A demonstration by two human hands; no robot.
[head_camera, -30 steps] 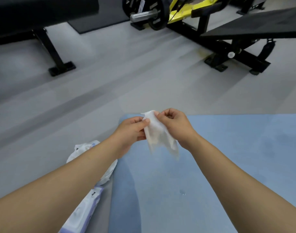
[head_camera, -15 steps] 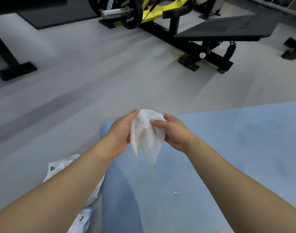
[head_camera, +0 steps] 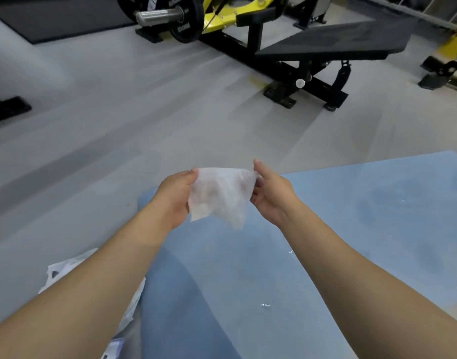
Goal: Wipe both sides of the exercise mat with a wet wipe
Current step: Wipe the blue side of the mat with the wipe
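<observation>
A thin white wet wipe (head_camera: pixel 221 194) hangs spread in the air between 2 hands, above the near left corner of the exercise mat (head_camera: pixel 339 255). The left hand (head_camera: pixel 174 200) pinches the wipe's left edge between thumb and curled fingers; the right hand (head_camera: pixel 270 193) pinches the right edge, thumb up. The sheet is soft, crinkled and half see-through, its lower corner drooping free.

The mat is pale blue, smooth and matte, with a rounded corner just below the hands and a few tiny glinting droplets on it. Its far edge runs off to the right, and its left edge lies beside a crumpled white wipe packet (head_camera: pixel 134 301) on the floor (head_camera: pixel 118 130).

Past the mat's edge the grey floor lies open and flat up to a black-framed weight bench (head_camera: pixel 326 47) with a flat dark pad, and a yellow machine (head_camera: pixel 222 11) carrying a black plate on a steel sleeve.
</observation>
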